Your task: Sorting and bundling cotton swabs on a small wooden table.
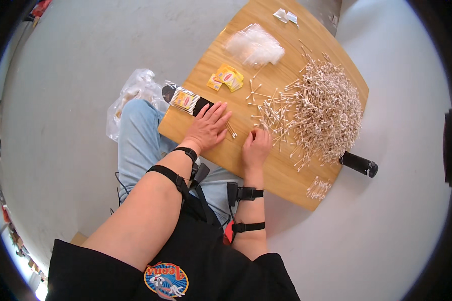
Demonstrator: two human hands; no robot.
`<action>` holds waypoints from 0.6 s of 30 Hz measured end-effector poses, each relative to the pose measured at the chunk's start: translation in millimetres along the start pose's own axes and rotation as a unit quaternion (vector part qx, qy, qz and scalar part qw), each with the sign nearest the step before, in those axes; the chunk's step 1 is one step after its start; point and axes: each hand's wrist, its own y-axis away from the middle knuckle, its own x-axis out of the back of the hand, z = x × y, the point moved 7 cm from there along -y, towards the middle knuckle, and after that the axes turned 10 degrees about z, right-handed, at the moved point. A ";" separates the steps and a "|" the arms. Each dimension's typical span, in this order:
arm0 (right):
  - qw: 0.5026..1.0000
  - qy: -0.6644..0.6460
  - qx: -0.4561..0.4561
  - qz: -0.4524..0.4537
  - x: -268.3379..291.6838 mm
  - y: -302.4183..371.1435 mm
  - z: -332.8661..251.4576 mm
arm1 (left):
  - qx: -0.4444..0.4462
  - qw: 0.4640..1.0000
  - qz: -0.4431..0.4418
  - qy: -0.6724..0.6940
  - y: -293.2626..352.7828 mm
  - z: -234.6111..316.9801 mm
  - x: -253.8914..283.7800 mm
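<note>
My left hand [208,125] lies with its fingers stretched over a black strip-like piece [201,106] at the table's left edge. A clear bag of cotton swabs [185,100] with a yellow card in it rests beside those fingertips. A few loose cotton swabs [231,130] stick out from under the same hand. My right hand [257,146] is closed at the near edge of the scattered swabs, its fingers curled in; whatever they hold is hidden. To its right spreads a large heap of cotton swabs [329,108].
The wooden table [281,175] also bears yellow cards [229,77], a stack of clear bags [256,45], small white pieces [285,16] and a small group of swabs [319,188]. A black cylinder [359,164] juts past the right edge. A plastic bag [138,85] sits beside my leg.
</note>
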 end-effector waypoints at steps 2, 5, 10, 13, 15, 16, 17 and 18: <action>0.999 -0.036 -0.036 0.013 1.5 9.6 3.2 | 0.001 1.000 -0.004 0.000 -0.2 -0.6 1.7; 0.997 -0.055 -0.049 0.025 7.0 21.5 -1.4 | -0.001 1.000 -0.012 -0.003 -0.4 -1.0 1.1; 0.998 -0.060 -0.010 0.015 1.6 18.8 -15.5 | 0.002 1.000 0.002 -0.005 0.6 -2.1 0.5; 0.997 -0.078 0.015 -0.001 -5.6 5.1 -27.7 | 0.003 1.000 0.007 -0.003 0.1 -2.7 0.3; 0.996 -0.088 0.030 -0.014 -9.1 -1.0 -34.2 | 0.001 1.000 -0.007 -0.001 -0.2 -2.7 -1.0; 0.993 -0.106 0.043 -0.019 -10.9 -2.9 -37.1 | 0.002 1.000 -0.006 -0.002 -0.3 -2.9 -0.9; 0.990 -0.124 0.057 -0.024 -12.6 -4.8 -39.9 | 0.001 1.000 -0.009 -0.005 -0.1 -2.3 -1.6; 0.990 -0.125 0.058 -0.025 -13.9 -8.1 -39.7 | 0.000 1.000 -0.013 -0.009 -0.5 -1.9 -2.5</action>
